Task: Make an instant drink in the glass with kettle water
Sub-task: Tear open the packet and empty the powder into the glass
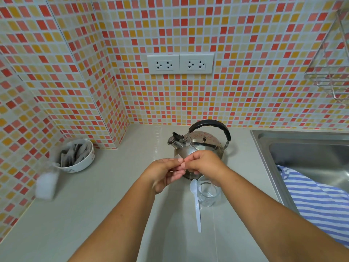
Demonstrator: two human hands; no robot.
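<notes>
Hands (164, 173) (204, 163) pinching packet (178, 158), glass (207, 195), bowl (86, 163) (packets (75, 154) inside)

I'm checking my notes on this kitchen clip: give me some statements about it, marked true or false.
The glass holds a dark drink. False: it looks clear and empty.
The white spoon lies on the counter beside the glass. True.
The kettle is plugged into the wall sockets. False: the kettle shows no cord; the sockets are bare.
The left hand and right hand both pinch a small pale packet. True.
The bowl of sachets stands right of the kettle. False: the bowl stands left of it.
</notes>
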